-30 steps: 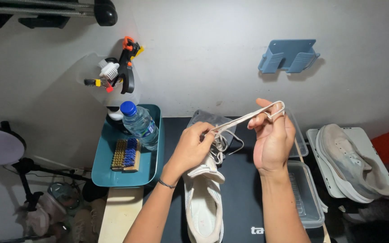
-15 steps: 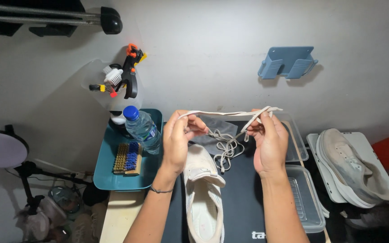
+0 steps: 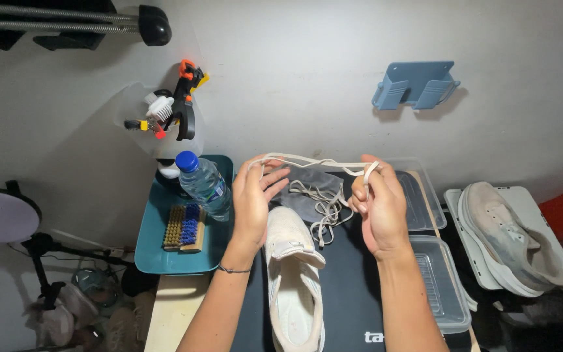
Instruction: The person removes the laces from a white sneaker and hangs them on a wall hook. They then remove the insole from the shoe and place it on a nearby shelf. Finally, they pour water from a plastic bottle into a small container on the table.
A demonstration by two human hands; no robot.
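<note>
A white sneaker (image 3: 292, 274) lies on a dark mat (image 3: 350, 293), toe pointing away from me, its tongue pulled up. Above its toe I hold a white shoelace (image 3: 314, 161) stretched between both hands. My left hand (image 3: 259, 195) has the lace looped over its thumb, fingers spread. The fingers of my right hand (image 3: 376, 202) pinch the other end. The slack of the lace hangs in a tangle (image 3: 324, 208) over a grey cloth (image 3: 307, 195) past the sneaker's toe.
A teal tray (image 3: 158, 251) at left carries a water bottle (image 3: 204, 186) and a scrub brush (image 3: 184, 228). Clear plastic boxes (image 3: 441, 280) sit at right, beside a worn grey sneaker (image 3: 513, 234) on a white lid. A blue holder (image 3: 415, 85) hangs on the wall.
My hands have moved apart and lower, so the lace now runs nearly level between them. The left hand has opened its fingers, and the lace sits over its thumb.
</note>
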